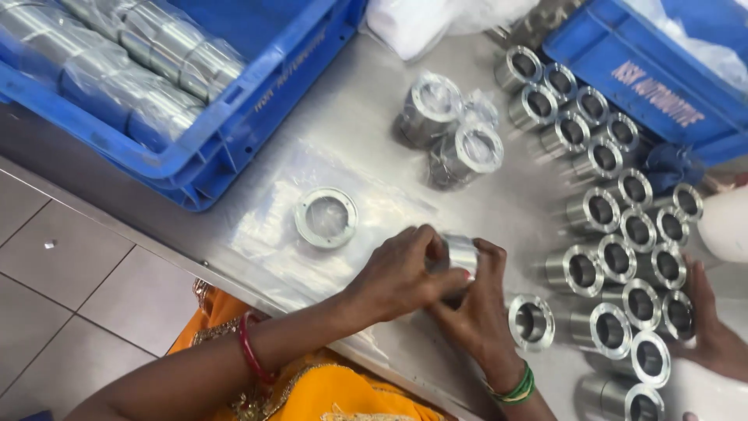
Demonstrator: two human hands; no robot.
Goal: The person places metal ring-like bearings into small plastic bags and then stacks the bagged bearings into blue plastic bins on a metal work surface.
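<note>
In the head view, both hands are meeting over the steel table (366,101), clamping one small metal sleeve (460,253) between them: the left hand (401,273) is curling over it from the near side and the right hand (475,312) is cupping it from below, fingers closed on it, probably to steady it for turning or wrapping. A flat metal ring (326,217) is lying on a clear plastic sheet (265,234) just beside the hands, within easy reach. Bare sleeves (615,257) are standing upright in rows to the right, bores up, while two wrapped sleeves (448,129) are sitting apart further back. A blue crate (234,148) is holding bagged parts; a second blue crate (662,86) is running off the frame. Another person's hand (713,327) is reaching in at the right edge. The fingers are hiding most of the held sleeve, and motion blur is softening the far rows.
</note>
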